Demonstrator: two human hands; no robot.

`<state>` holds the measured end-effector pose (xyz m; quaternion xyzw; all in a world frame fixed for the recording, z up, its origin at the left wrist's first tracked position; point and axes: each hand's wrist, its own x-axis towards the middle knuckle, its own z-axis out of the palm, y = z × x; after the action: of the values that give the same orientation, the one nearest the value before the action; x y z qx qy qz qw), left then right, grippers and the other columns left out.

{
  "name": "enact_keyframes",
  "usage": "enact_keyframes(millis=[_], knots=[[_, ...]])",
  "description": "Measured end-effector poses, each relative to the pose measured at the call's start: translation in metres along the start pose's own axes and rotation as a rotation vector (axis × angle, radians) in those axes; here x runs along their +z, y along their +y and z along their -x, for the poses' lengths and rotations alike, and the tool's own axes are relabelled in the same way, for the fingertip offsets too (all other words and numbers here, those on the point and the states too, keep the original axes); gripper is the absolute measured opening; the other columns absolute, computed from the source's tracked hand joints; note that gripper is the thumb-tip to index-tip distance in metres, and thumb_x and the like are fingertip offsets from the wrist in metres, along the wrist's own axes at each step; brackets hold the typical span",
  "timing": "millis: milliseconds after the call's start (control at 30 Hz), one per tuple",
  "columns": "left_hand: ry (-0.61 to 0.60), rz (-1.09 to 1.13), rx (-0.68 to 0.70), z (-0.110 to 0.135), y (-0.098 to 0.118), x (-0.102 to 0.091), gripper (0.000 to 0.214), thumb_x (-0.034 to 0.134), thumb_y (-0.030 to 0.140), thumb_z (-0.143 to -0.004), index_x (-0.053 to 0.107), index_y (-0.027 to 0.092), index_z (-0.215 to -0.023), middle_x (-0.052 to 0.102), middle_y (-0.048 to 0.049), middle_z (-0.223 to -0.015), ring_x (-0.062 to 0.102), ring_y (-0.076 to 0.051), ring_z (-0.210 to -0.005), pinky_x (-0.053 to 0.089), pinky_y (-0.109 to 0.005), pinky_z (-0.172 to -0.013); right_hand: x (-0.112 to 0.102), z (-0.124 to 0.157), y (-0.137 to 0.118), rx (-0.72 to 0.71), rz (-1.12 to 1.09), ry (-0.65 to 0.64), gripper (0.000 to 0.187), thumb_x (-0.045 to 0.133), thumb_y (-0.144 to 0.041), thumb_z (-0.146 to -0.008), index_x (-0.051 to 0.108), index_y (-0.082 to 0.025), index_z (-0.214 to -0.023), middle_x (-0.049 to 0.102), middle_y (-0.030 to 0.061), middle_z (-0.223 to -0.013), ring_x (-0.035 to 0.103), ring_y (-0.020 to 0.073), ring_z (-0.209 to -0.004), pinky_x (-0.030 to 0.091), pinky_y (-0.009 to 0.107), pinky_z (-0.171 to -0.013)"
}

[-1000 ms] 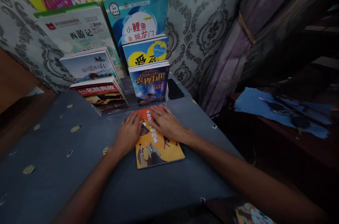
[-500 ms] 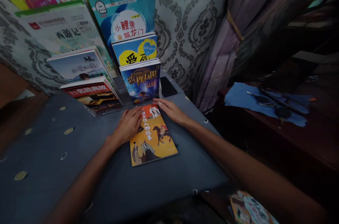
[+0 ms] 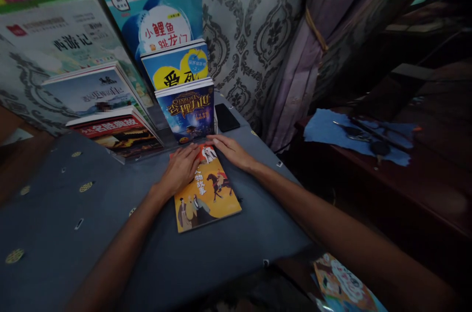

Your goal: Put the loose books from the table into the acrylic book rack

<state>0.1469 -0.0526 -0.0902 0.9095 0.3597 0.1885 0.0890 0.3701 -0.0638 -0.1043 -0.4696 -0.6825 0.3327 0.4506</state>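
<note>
On the grey table (image 3: 73, 233) in the corner there's an orange picture book (image 3: 210, 199) lying flat, cover up, right in front of a tiered book stand (image 3: 164, 127). It sits a bit skewed, with its far end nearly at the foot of the stand. Both hands are on it. The left hand (image 3: 180, 169) lies palm down over the far left part of the cover, fingers straight and together, not curled round anything. The right hand (image 3: 230, 150) rests at the far right corner, also flat, fingers stretched out and pointing left along the top edge. So neither hand is gripping; both are spread flat on the book.

Just behind the fingertips, a dark blue book (image 3: 188, 110) stands in the front row of the stand. A yellow and blue book (image 3: 177, 63) is a step up behind it, and a big teal book (image 3: 155, 12) is behind that. To the left there's a red book (image 3: 118, 132) low down and a white book (image 3: 92, 90) above it. A black phone (image 3: 225, 117) lies on the table just right of the stand. Further right hangs a tied-back purple curtain (image 3: 295, 71), and a blue cloth (image 3: 328, 130) is spread over a dark wooden surface, well apart from the hands. Another colourful book (image 3: 342, 285) peeks out by the near right corner.
</note>
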Motion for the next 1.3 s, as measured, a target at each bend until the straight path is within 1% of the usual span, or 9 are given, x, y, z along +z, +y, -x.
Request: enact_keyframes(millis=[233,467,600,767,867,967,1067,1167,1300], knots=[[-0.019,0.048,0.014,0.000,0.001,-0.001,0.046,0.040,0.031,-0.101,0.057,0.016,-0.140,0.055,-0.0145,-0.150,0.046,-0.028,-0.144,0.031,-0.052,-0.121,-0.001,0.008,-0.008,-0.099,0.193,-0.080,0.047,0.037,-0.042,-0.103,0.062,-0.020,-0.136,0.068,0.0093,-0.135,0.062,0.0247,-0.125,0.047,0.045,-0.109],[-0.045,0.013,0.016,0.002,0.001,-0.002,0.047,0.036,0.034,-0.103,0.053,0.019,-0.144,0.052,-0.0127,-0.152,0.044,-0.026,-0.145,0.029,-0.051,-0.121,-0.004,0.030,-0.010,-0.218,0.377,-0.265,0.056,0.036,-0.045,-0.104,0.049,-0.014,-0.149,0.043,0.0140,-0.159,0.033,0.0265,-0.151,0.027,0.052,-0.124],[-0.095,-0.084,0.028,0.000,0.004,-0.006,0.048,0.034,0.035,-0.104,0.049,0.019,-0.147,0.051,-0.0116,-0.154,0.043,-0.025,-0.146,0.031,-0.049,-0.121,-0.005,0.033,-0.007,-0.217,0.467,-0.324,0.061,0.033,-0.046,-0.105,0.039,-0.012,-0.155,0.034,0.0161,-0.163,0.026,0.0265,-0.154,0.023,0.053,-0.126],[-0.109,-0.209,0.070,-0.009,0.012,-0.012,0.046,0.034,0.031,-0.104,0.050,0.017,-0.145,0.059,-0.0130,-0.140,0.053,-0.028,-0.127,0.043,-0.047,-0.108,-0.004,0.035,-0.007,-0.216,0.498,-0.329,0.061,0.032,-0.049,-0.105,0.036,-0.017,-0.157,0.033,0.0133,-0.164,0.024,0.0261,-0.154,0.023,0.053,-0.126],[-0.132,-0.243,0.072,-0.016,0.016,-0.013,0.046,0.034,0.028,-0.103,0.050,0.015,-0.144,0.062,-0.0131,-0.128,0.054,-0.029,-0.114,0.047,-0.048,-0.099,-0.005,0.042,-0.012,-0.195,0.505,-0.330,0.062,0.031,-0.048,-0.105,0.035,-0.014,-0.157,0.030,0.0148,-0.165,0.023,0.0261,-0.154,0.023,0.052,-0.126],[-0.141,-0.224,0.066,-0.021,0.017,-0.011,0.045,0.033,0.028,-0.103,0.054,0.015,-0.140,0.062,-0.0125,-0.120,0.053,-0.028,-0.108,0.048,-0.048,-0.097,-0.006,0.050,-0.015,-0.171,0.518,-0.334,0.061,0.031,-0.047,-0.105,0.033,-0.015,-0.158,0.029,0.0143,-0.165,0.024,0.0265,-0.154,0.024,0.054,-0.125],[-0.100,-0.174,0.079,-0.020,0.013,-0.006,0.043,0.034,0.028,-0.103,0.055,0.017,-0.139,0.061,-0.0127,-0.125,0.053,-0.028,-0.114,0.047,-0.047,-0.101,-0.007,0.052,-0.016,-0.174,0.527,-0.339,0.061,0.032,-0.047,-0.106,0.030,-0.018,-0.159,0.029,0.0129,-0.166,0.025,0.0260,-0.154,0.025,0.054,-0.124],[-0.065,-0.119,0.103,-0.018,0.008,-0.001,0.045,0.033,0.027,-0.103,0.052,0.017,-0.142,0.057,-0.0126,-0.142,0.047,-0.028,-0.134,0.041,-0.048,-0.112,-0.006,0.053,-0.018,-0.182,0.531,-0.336,0.060,0.032,-0.046,-0.106,0.029,-0.020,-0.160,0.029,0.0124,-0.166,0.026,0.0252,-0.154,0.026,0.054,-0.124],[-0.116,-0.062,0.138,-0.016,0.005,0.001,0.047,0.031,0.032,-0.105,0.049,0.019,-0.147,0.051,-0.0068,-0.154,0.035,-0.025,-0.150,0.033,-0.047,-0.119,-0.007,0.058,-0.023,-0.158,0.546,-0.353,0.060,0.032,-0.046,-0.106,0.031,-0.018,-0.159,0.031,0.0140,-0.165,0.027,0.0259,-0.153,0.025,0.056,-0.124]])
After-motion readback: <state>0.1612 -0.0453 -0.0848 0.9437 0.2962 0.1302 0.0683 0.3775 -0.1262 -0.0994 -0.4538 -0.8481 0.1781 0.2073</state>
